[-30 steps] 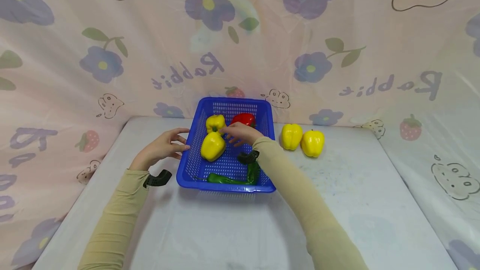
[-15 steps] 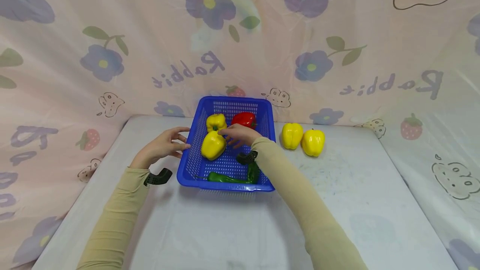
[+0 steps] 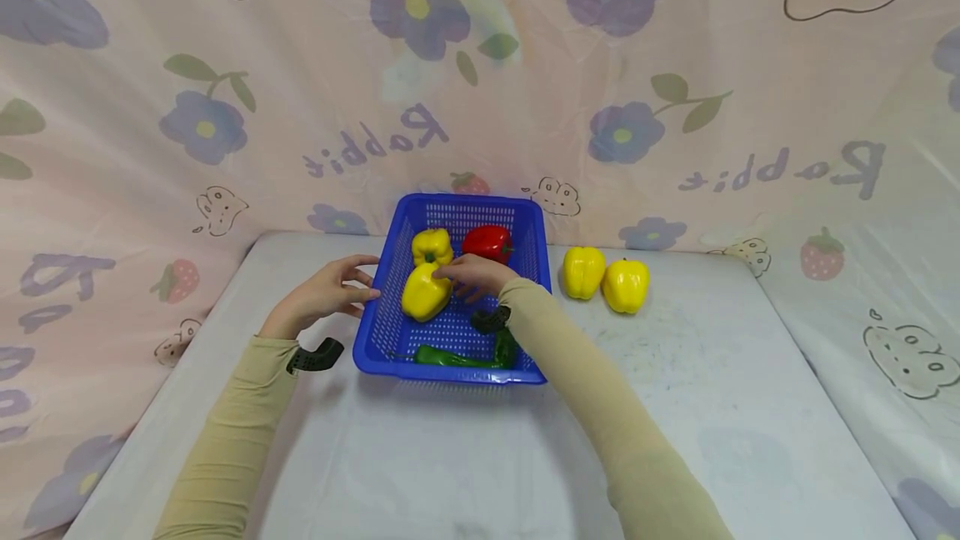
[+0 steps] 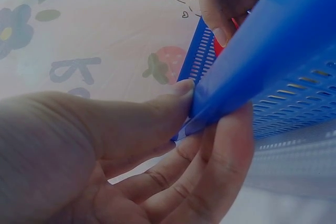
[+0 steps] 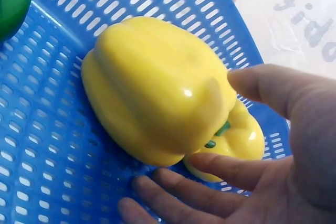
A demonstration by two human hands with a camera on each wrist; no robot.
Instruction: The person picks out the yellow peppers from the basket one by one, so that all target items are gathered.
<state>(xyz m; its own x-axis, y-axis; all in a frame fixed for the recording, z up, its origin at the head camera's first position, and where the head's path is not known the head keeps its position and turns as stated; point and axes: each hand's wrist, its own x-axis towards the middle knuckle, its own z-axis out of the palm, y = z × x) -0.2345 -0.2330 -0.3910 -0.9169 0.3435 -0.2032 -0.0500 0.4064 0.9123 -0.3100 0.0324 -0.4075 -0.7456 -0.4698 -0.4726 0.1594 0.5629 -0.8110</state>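
A blue perforated basket (image 3: 442, 372) stands on the table, tilted a little. Its left rim is pinched by my left hand (image 3: 318, 294), thumb over the edge and fingers underneath, as the left wrist view shows. Inside, my right hand (image 3: 480, 275) reaches to the nearer yellow bell pepper (image 3: 423, 296). Its thumb touches that pepper, while the fingers, fairly straight, spread beside it. Behind lies another yellow bell pepper (image 3: 431, 246) with its green stem end facing the first. A red pepper (image 3: 486, 242) lies at the basket's back, partly behind my right hand.
Long green peppers (image 3: 450, 357) lie along the basket's front wall, partly covered by the right wrist's camera mount. Two more yellow bell peppers (image 3: 583, 273) sit on the white table (image 3: 712, 373), right of the basket. A patterned curtain (image 3: 510, 107) hangs behind.
My right hand has shifted slightly towards me, its thumb now against the nearer yellow bell pepper, which has turned a little. The left hand stays at the basket rim.
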